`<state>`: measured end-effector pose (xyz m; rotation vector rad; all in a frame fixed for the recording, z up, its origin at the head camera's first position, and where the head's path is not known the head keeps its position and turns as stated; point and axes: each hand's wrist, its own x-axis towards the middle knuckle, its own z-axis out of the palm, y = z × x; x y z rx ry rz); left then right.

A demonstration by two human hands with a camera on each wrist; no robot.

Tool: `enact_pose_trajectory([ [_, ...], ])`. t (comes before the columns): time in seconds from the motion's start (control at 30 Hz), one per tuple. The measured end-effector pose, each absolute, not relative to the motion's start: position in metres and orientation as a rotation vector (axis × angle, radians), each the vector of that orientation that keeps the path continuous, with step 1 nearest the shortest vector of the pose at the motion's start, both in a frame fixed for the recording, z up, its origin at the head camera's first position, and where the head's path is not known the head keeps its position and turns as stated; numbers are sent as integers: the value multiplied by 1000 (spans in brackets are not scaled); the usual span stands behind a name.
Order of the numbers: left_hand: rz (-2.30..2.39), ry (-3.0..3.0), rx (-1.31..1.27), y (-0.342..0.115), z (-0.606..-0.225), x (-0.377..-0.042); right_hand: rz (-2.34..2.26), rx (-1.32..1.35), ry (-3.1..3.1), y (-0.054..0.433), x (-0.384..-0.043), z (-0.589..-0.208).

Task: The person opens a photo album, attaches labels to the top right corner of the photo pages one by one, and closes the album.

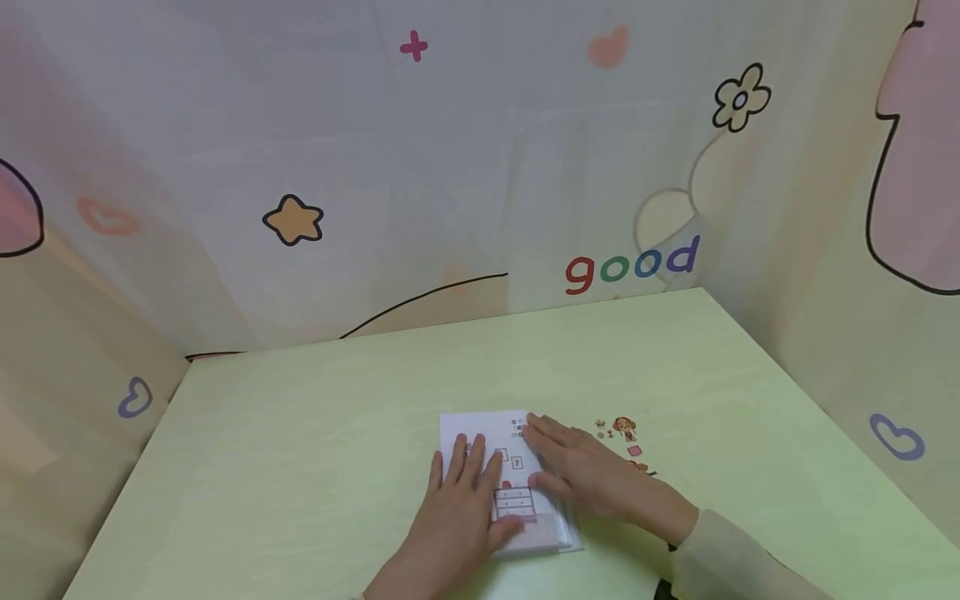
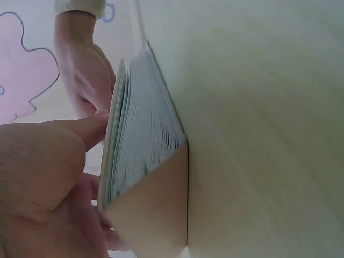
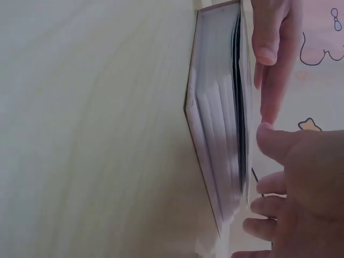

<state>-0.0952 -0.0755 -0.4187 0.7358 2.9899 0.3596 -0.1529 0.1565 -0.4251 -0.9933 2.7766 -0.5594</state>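
A thick book (image 1: 514, 503) with a white cover lies flat on the pale table, its cover printed with small drawings and a drawer chest. My left hand (image 1: 459, 507) rests on the cover's lower left part, fingers straight and spread. Across the upper right side of the cover lies my right hand (image 1: 588, 468), its fingers extended too. Seen from the side in the left wrist view, the book (image 2: 145, 121) shows many page edges fanning slightly. In the right wrist view the pages (image 3: 217, 115) look thick and uneven, with dark gaps close under the cover.
Right of the book, small puppy stickers (image 1: 624, 429) and a pink piece (image 1: 635, 451) lie on the table (image 1: 300, 442), partly behind my right hand. A black object (image 1: 663, 590) shows at the bottom edge. A printed cloth backdrop (image 1: 450, 167) stands behind and at both sides.
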Motion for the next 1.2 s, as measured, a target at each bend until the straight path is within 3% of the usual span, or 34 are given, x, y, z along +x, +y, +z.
enact_pose_trajectory([
  [1.2,536,3244,414,-189,-397,-97,-438,-825,3109,235,-152,-404],
])
